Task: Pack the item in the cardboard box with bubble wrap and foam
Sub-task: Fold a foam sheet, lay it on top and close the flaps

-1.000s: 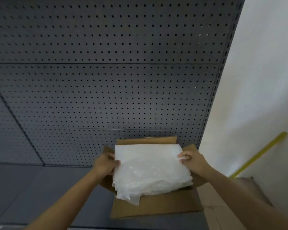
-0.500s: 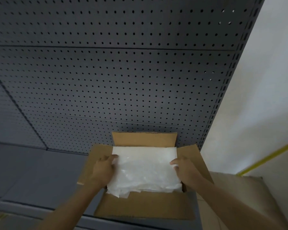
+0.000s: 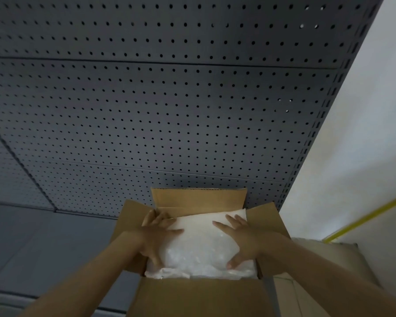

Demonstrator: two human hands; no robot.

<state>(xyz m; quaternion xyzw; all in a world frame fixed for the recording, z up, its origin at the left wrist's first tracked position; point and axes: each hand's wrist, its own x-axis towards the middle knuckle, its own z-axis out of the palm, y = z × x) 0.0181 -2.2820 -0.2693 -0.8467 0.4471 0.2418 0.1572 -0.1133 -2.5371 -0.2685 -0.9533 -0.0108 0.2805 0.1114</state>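
- Now down inside cardboard box (image 3: 192, 296), no longer held by edges: bubble-wrapped bundle (image 3: 199, 248).
- Left hand (image 3: 157, 236), right hand (image 3: 240, 239): flat, fingers spread, pressing on top.
- Probably light, soft, springy; best gripped at side edges.

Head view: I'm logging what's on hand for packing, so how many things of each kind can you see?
Cardboard box: 1
White padding bundle in the box: 1
Hands pressing on it, left hand and right hand: 2
Grey pegboard panel behind: 1
Total: 5
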